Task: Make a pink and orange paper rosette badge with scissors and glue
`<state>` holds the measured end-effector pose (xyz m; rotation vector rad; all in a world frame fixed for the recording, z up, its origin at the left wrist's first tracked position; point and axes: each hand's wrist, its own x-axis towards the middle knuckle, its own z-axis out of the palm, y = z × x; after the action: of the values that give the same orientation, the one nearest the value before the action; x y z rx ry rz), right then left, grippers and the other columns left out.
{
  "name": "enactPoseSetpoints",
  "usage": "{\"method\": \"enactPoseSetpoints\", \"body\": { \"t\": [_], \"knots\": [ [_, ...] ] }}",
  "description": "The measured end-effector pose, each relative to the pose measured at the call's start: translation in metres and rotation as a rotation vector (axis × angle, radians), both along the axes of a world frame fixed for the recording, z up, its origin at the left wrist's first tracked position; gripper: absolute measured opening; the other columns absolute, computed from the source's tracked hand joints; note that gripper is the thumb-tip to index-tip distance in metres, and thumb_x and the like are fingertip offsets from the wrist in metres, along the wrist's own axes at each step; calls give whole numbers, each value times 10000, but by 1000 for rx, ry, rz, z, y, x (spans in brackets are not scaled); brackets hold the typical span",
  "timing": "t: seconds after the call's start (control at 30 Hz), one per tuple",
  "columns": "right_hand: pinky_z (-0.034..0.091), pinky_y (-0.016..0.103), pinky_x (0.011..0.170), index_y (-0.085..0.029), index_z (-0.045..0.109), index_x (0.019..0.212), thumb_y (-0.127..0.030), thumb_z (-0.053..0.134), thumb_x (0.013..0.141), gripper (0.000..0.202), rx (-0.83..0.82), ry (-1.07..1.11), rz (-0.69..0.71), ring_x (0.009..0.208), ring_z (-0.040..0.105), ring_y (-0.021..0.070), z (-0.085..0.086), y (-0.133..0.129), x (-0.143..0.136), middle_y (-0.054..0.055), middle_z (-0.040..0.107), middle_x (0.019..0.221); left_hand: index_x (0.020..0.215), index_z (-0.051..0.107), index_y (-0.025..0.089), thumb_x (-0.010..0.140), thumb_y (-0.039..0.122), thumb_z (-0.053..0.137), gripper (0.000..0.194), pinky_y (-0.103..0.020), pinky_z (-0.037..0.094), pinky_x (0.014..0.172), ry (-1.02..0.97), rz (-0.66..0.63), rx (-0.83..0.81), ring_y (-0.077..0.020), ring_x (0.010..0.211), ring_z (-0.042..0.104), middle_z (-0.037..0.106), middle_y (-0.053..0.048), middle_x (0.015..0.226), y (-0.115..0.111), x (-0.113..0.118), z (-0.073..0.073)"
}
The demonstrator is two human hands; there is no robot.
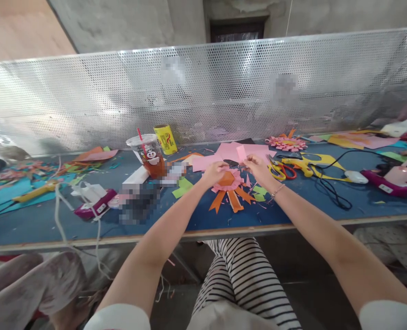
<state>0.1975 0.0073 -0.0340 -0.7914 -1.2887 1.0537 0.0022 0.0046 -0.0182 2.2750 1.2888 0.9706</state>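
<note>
A paper rosette [226,180] with pink fringed petals, an orange centre and orange ribbon tails lies on the blue table in front of me. My right hand [257,170] pinches a small pink paper strip [240,154], held up beyond the rosette's right side. Over the rosette's upper left edge is my left hand [213,174], its fingers drawn together; what is between them, if anything, is hidden. Pink paper sheets [224,153] lie behind both hands. Scissors with yellow and red handles [282,172] rest just right of my right hand.
A yellow glue gun [305,165] with a black cord lies right. Left stand a plastic drink cup [151,158] with a straw and a yellow packet [166,140]. Purple power strips [95,205] sit on both sides. A perforated metal screen [203,91] runs along the back. Another person's legs [35,284] show lower left.
</note>
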Motion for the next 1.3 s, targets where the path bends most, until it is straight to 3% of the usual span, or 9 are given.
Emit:
{"method": "enactPoseSetpoints", "body": {
  "t": [0.07,0.13,0.27,0.53,0.67,0.83,0.97,1.13,1.3],
  "knots": [
    [485,258,668,-193,524,688,-359,658,624,222,-34,22,-42,761,604,137,-1,4,5,-5,595,729,1063,579,138,745,319,503,373,-403,377,924,198,296,29,-275,1075,521,595,-148,1120,4,-11,0],
    [487,260,676,-190,515,662,-332,665,600,215,-72,47,-56,738,602,132,-1,8,10,-11,587,700,1136,519,138,708,434,548,521,-432,383,886,337,435,-66,-314,1065,520,586,-173,1122,9,-23,-2],
    [493,268,696,-186,509,634,-295,662,580,196,-117,40,-40,737,601,134,-2,12,18,-11,583,681,1147,479,173,602,446,648,632,-354,430,780,338,362,-240,-265,964,571,627,-109,1019,19,-38,-6],
    [484,271,708,-179,501,612,-244,648,550,173,-150,47,-68,669,575,110,-4,17,24,-20,564,654,1003,486,151,451,195,758,618,-249,437,561,-132,183,-375,-143,622,561,573,11,722,12,-26,-5],
    [473,261,680,-187,464,648,-269,634,588,198,-149,17,-50,709,574,116,-8,17,23,-17,553,702,985,494,140,445,140,746,596,-251,442,595,-274,176,-367,-129,687,539,545,-27,847,5,-19,-3],
    [453,254,612,-227,415,794,-403,544,701,237,-100,-76,-56,786,558,133,-15,14,11,-22,509,798,1023,500,151,489,99,686,568,-266,456,665,-407,32,-333,-158,869,520,520,-76,999,0,-12,0],
    [433,303,719,-227,416,834,-444,449,777,227,69,-248,-240,788,504,141,-18,12,4,-4,509,808,1013,507,166,482,61,674,566,-315,433,838,-512,-12,-169,-185,1037,481,509,-86,1119,2,-8,0],
    [392,348,815,-216,399,862,-436,346,840,227,199,-331,-474,854,497,173,-5,1,0,45,522,879,1101,464,189,495,151,725,662,-337,454,825,-608,-62,-130,-216,1096,471,394,-113,1298,0,-2,2],
    [400,350,832,-224,398,921,-398,340,860,193,341,-306,-567,864,528,173,11,-12,3,63,532,905,1193,394,200,536,177,724,736,-294,467,787,-587,-140,-83,-188,1055,509,517,-106,1153,-8,4,10]
  ]
}}
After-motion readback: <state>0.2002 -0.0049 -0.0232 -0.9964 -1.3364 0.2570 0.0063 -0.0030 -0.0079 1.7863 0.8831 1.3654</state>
